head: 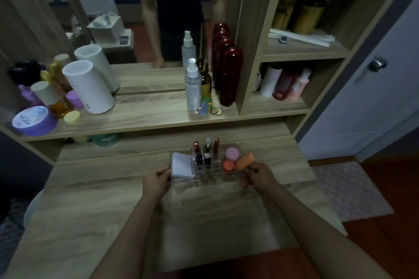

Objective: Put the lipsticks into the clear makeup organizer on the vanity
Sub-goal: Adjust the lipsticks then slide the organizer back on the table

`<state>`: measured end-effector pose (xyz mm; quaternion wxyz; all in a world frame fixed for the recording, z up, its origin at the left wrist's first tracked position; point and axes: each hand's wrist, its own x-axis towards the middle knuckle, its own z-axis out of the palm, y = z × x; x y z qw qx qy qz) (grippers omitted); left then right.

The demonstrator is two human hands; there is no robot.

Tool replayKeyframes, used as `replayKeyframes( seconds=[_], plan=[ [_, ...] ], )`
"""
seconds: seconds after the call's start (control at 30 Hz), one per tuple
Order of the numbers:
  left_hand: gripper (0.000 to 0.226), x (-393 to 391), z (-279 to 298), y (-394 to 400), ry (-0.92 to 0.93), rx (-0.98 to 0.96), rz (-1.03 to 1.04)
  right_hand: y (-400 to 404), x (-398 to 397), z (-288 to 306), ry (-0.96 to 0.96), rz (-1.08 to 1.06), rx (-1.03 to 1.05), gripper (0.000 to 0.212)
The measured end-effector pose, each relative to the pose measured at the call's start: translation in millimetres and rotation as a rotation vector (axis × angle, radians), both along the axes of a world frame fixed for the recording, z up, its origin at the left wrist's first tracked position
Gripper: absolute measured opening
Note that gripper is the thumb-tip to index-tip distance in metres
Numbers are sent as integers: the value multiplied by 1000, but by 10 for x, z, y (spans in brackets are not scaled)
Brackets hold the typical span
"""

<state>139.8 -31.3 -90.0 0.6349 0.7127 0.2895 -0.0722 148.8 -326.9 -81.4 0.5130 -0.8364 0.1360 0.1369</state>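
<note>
The clear makeup organizer (209, 180) sits on the wooden surface (113, 210), with both hands at its ends. The left hand (157, 180) grips its left wall, fingers curled around it; the right hand (258, 175) clasps its right end. 3 lipsticks (199, 153) stand upright in the organizer's middle slots. A white compact (181, 164) fills its left compartment, and pink and orange sponges (233, 158) fill its right one.

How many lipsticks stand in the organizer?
5 that I can make out, all upright in the organizer's middle slots: back row left, centre, right; front row left, centre. The dim light could hide others.
</note>
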Motion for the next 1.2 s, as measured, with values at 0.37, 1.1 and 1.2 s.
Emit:
replayKeyframes(
  seconds=[0.37, 1.1, 1.2],
  plan=[
    [30, 144, 50, -892, 5, -82, -52, -870, 41, 106, 39, -52, 1, 36],
    [30, 250, -74, -1649, 25, -117, 27, -1623, 258, 118, 302, -225, 260, 17],
    [30, 240, -25, -1664, 30, -106, 6, -1608, 190, 61, 287, -196, 212, 13]
  ],
)
